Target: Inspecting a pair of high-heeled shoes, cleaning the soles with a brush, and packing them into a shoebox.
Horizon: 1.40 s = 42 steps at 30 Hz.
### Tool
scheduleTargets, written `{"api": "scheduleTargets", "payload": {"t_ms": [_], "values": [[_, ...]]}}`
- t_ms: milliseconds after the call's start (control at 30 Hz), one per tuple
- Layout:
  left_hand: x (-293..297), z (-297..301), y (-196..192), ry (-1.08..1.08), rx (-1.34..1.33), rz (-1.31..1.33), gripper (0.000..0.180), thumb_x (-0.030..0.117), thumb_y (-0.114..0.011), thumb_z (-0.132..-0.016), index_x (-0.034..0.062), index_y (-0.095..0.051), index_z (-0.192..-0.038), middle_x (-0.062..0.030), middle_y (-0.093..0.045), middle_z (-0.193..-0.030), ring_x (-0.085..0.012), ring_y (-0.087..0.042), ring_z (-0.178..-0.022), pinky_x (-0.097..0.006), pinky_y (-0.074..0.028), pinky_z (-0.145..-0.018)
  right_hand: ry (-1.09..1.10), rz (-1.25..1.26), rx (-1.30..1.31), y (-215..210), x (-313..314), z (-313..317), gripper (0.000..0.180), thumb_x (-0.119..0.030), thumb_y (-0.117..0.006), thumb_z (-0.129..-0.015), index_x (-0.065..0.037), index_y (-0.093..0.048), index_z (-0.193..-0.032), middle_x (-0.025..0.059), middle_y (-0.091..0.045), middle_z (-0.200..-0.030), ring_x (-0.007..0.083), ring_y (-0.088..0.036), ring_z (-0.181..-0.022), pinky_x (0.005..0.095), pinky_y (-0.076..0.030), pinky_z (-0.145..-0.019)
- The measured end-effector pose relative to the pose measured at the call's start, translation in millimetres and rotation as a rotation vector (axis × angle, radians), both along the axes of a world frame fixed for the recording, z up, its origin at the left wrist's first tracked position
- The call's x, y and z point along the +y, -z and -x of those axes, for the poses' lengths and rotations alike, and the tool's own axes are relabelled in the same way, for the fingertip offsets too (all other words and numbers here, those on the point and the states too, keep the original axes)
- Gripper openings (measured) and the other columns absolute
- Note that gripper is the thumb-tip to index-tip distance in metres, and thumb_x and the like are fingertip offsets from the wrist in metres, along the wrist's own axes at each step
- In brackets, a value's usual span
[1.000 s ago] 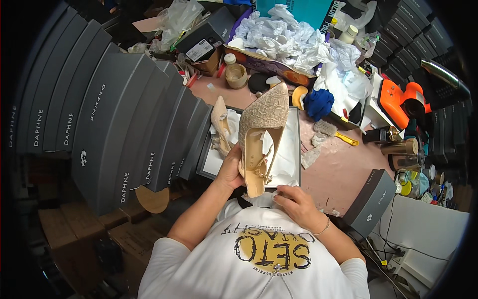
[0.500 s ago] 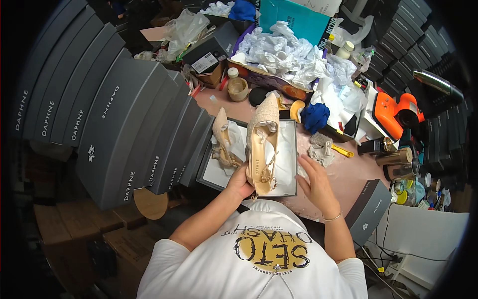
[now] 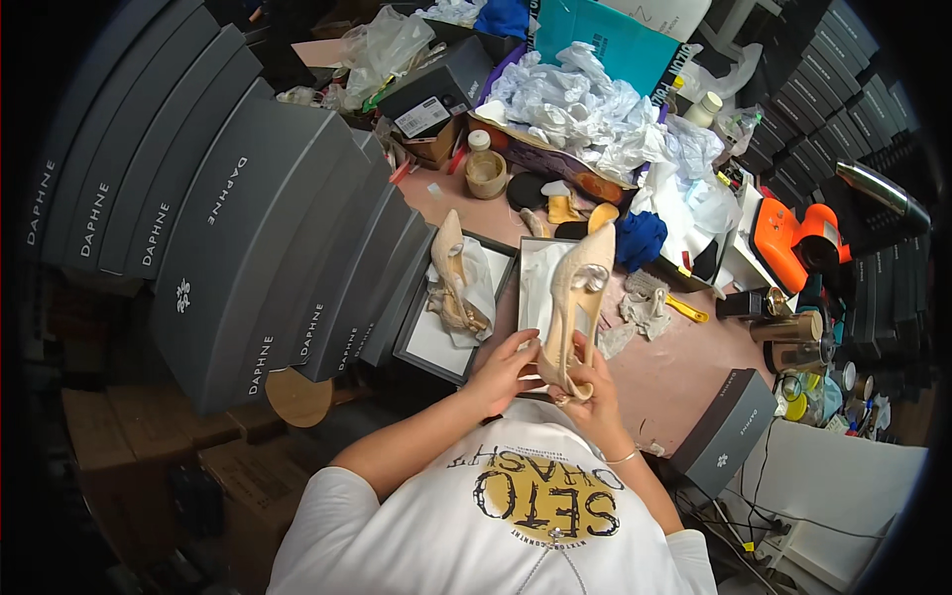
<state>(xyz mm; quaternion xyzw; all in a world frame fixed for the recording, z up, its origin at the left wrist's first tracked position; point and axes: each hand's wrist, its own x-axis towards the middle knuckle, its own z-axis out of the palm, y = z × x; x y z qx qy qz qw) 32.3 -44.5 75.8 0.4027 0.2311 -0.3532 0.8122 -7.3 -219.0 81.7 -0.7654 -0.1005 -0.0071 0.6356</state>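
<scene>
A beige textured pointed-toe slingback shoe [image 3: 563, 302] is held up with its toe pointing away, in front of my chest. My right hand [image 3: 593, 399] is closed round its heel end. Just left of the shoe, my left hand [image 3: 504, 375] has its fingers apart; whether the fingertips touch the shoe is unclear. A matching shoe [image 3: 452, 273] lies with white tissue paper [image 3: 474, 270] in an open grey shoebox part [image 3: 424, 352] to the left. Behind the held shoe is another shallow box part [image 3: 531, 246] with white lining.
Stacked grey shoeboxes [image 3: 260, 218] stand close on the left. A carton of crumpled white paper [image 3: 565, 104], a jar of tan liquid [image 3: 486, 174] and blue cloth [image 3: 640, 240] lie beyond. A yellow-handled brush [image 3: 686, 309], orange device [image 3: 783, 246] and closed shoebox [image 3: 726, 431] are on the right.
The shoe has passed from my left hand to my right, shifting rightward and turning to show its side. My left hand has come off its earlier grip; my right hand has closed round the heel.
</scene>
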Motion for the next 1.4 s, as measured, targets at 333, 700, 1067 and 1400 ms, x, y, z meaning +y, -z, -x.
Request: {"api": "scheduleTargets", "payload": {"t_ms": [333, 700, 1067, 1400], "values": [[136, -93, 92, 0.832, -1.437, -1.666, 0.048, -0.002, -0.054, -0.077, 0.0091, -0.052, -0.124, -0.0183, -0.041, -0.135, -0.0353, -0.028, -0.135, -0.053, -0.02, -0.11, -0.47, 0.808, 0.363, 53, -17, -32, 0.06, -0.01, -0.071, -0.07, -0.009, -0.047, -0.125, 0.0223, -0.046, -0.129, 0.036, -0.054, -0.107, 0.0433, -0.046, -0.088], [136, -123, 126, 0.897, -1.578, -1.75, 0.017, 0.015, -0.052, -0.083, 0.0112, -0.059, -0.099, -0.0127, -0.043, -0.134, -0.029, -0.023, -0.138, -0.062, -0.014, -0.108, -0.509, 0.983, -0.194, 97, -2, -52, 0.027, -0.009, -0.05, -0.083, -0.006, -0.051, -0.11, 0.0144, -0.049, -0.127, 0.0342, -0.037, -0.13, 0.047, -0.031, -0.106], [92, -112, 17, -0.043, -1.555, -1.064, 0.027, -0.002, -0.068, -0.065, 0.0029, -0.055, -0.088, -0.0137, -0.056, -0.107, -0.03, -0.054, -0.104, -0.042, -0.042, -0.091, -0.309, 0.712, -0.023, 76, -16, -57, 0.033, -0.008, -0.076, -0.065, 0.001, -0.061, -0.093, 0.0166, -0.057, -0.118, 0.035, -0.049, -0.119, 0.0382, -0.044, -0.097], [109, -77, -79, -0.091, -0.574, 0.213, 0.029, 0.017, -0.063, -0.089, 0.0015, -0.055, -0.112, -0.0065, -0.063, -0.104, -0.0155, -0.061, -0.094, -0.031, -0.05, -0.084, 0.124, -0.558, 0.225, -41, -27, -56, 0.021, -0.016, -0.064, -0.087, 0.001, -0.061, -0.098, 0.0084, -0.066, -0.095, 0.0151, -0.064, -0.08, 0.0274, -0.052, -0.071]]}}
